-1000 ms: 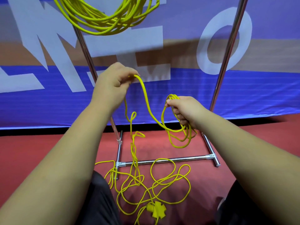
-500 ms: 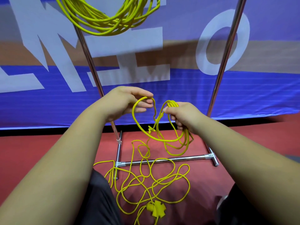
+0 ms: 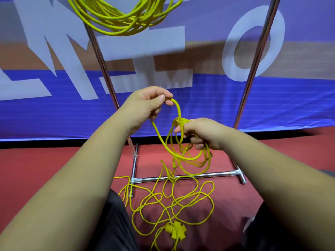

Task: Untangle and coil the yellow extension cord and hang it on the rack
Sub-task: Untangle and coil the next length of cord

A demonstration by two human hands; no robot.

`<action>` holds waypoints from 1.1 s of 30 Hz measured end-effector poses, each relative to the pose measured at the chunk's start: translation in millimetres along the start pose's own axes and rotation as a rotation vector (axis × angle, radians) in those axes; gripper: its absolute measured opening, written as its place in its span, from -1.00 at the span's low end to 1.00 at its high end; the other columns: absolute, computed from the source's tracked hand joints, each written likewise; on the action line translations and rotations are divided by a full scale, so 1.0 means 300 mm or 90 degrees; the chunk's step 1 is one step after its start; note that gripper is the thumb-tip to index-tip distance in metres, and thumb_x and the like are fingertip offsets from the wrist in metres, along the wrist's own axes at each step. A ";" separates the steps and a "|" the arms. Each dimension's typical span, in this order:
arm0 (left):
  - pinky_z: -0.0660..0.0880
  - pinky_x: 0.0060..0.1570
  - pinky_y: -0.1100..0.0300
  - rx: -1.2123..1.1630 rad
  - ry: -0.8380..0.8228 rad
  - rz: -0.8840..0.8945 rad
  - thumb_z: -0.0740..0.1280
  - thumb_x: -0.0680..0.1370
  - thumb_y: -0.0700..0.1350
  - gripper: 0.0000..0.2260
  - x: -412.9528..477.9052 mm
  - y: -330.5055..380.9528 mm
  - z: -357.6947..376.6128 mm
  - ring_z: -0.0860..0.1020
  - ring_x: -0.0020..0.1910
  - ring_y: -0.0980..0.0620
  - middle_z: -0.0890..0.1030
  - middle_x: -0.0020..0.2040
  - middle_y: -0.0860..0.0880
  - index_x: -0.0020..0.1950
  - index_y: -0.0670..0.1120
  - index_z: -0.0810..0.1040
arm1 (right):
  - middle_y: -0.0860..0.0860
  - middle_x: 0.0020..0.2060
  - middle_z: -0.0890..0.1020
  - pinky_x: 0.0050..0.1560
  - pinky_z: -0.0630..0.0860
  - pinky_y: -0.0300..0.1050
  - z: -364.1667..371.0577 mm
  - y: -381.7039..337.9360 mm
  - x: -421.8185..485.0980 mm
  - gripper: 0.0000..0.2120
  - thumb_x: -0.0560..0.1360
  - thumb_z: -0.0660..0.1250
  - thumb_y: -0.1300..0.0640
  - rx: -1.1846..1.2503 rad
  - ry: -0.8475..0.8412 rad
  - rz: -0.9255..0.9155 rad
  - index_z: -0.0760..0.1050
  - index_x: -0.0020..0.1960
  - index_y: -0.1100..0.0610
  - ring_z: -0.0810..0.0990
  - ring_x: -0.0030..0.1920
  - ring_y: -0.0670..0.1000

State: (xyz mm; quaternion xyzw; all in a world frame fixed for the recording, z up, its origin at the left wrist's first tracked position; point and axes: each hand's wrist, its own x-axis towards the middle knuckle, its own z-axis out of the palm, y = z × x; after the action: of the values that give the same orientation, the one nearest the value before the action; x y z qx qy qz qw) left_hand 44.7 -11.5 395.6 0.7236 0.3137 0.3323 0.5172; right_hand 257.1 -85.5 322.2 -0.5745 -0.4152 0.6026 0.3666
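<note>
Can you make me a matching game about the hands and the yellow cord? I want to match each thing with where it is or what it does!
Things:
1. left hand
2. right hand
3. socket
4. hung coil

Places and states:
A. lies on the red floor
B. pinches one loop of cord
C. hangs at the top of the view
D. holds a bundle of loops

Pairs: 1-B, 2-D, 3-A, 4-C

Red floor [image 3: 45, 171] below a blue banner [image 3: 272, 105] with pale lettering.
</note>
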 end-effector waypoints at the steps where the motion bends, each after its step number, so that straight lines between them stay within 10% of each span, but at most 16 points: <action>1: 0.42 -0.26 0.16 0.021 0.028 -0.015 0.22 0.70 -0.25 -0.77 0.009 -0.016 -0.011 0.41 -0.30 0.04 0.72 0.00 -0.07 0.12 -0.06 0.66 | 0.06 -0.17 0.55 -0.48 0.18 -0.20 -0.002 -0.005 -0.002 -0.78 0.51 0.30 0.23 0.007 -0.016 0.009 0.67 0.07 0.16 0.16 -0.53 -0.05; 7: 0.58 -0.09 0.06 0.085 0.131 -0.104 0.28 0.68 -0.20 -0.80 0.048 -0.104 -0.051 0.60 -0.12 0.00 0.74 -0.02 -0.01 0.10 0.01 0.68 | 0.01 -0.19 0.58 -0.51 0.14 -0.24 -0.002 -0.024 -0.019 -0.90 0.61 0.38 0.10 -0.025 -0.082 -0.006 0.62 0.04 0.13 0.16 -0.54 -0.08; 11: 0.61 -0.18 0.01 0.458 0.194 -0.248 0.25 0.57 -0.21 -0.85 0.097 -0.177 -0.072 0.56 -0.22 -0.24 0.59 -0.23 -0.10 -0.19 -0.07 0.53 | 0.06 -0.13 0.65 -0.51 0.13 -0.25 -0.005 -0.030 -0.031 -0.89 0.62 0.40 0.09 -0.010 -0.035 -0.042 0.57 -0.01 0.13 0.13 -0.51 -0.07; 15: 0.66 0.10 -0.08 0.610 -0.160 -0.513 0.35 0.62 -0.19 -0.87 0.042 -0.242 -0.026 0.72 0.03 -0.14 0.70 0.09 -0.12 0.14 -0.15 0.63 | 0.07 -0.10 0.71 -0.51 0.10 -0.25 -0.021 -0.049 -0.026 -0.85 0.64 0.37 0.09 0.069 0.022 -0.073 0.56 -0.05 0.15 0.13 -0.56 -0.09; 19: 0.51 -0.02 0.16 0.458 -0.375 -0.380 0.37 0.65 -0.15 -0.65 0.017 -0.344 0.096 0.59 0.07 0.03 0.62 0.31 -0.04 0.43 0.00 0.49 | 0.05 -0.09 0.73 -0.55 0.07 -0.26 -0.037 -0.075 -0.041 -0.89 0.65 0.34 0.09 0.153 0.030 -0.094 0.57 0.02 0.13 0.12 -0.59 -0.11; 24: 0.47 0.23 0.17 0.507 -0.419 -0.275 0.37 0.66 -0.08 -0.82 0.005 -0.426 0.190 0.60 0.13 0.09 0.68 0.09 0.14 0.24 0.04 0.68 | 0.05 -0.07 0.74 -0.58 0.08 -0.25 -0.054 -0.098 -0.049 -0.90 0.65 0.34 0.10 0.242 0.061 -0.125 0.57 -0.01 0.10 0.11 -0.58 -0.11; 29: 0.60 0.01 0.06 0.705 -0.213 -0.259 0.41 0.59 0.08 -0.87 0.041 -0.390 0.080 0.67 -0.02 -0.04 0.70 -0.13 0.08 -0.12 0.11 0.67 | 0.03 -0.16 0.73 -0.59 0.11 -0.25 -0.077 -0.089 -0.024 -0.89 0.65 0.35 0.11 0.291 0.164 -0.132 0.55 -0.03 0.11 0.12 -0.58 -0.11; 33: 0.44 -0.15 0.05 0.783 0.163 -0.158 0.26 0.66 -0.02 -0.88 0.055 -0.276 -0.016 0.57 -0.06 -0.18 0.60 -0.04 -0.04 0.06 0.07 0.59 | 0.01 -0.21 0.75 -0.60 0.14 -0.25 -0.118 -0.067 0.011 -0.92 0.64 0.34 0.13 0.341 0.254 -0.109 0.53 -0.02 0.11 0.13 -0.58 -0.12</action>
State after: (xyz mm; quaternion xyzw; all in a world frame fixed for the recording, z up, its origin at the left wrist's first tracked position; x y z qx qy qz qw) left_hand 41.3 26.5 320.1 0.8011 0.5877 0.1130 0.0009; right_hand 291.6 -72.0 339.7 -0.5275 -0.2091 0.5329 0.6277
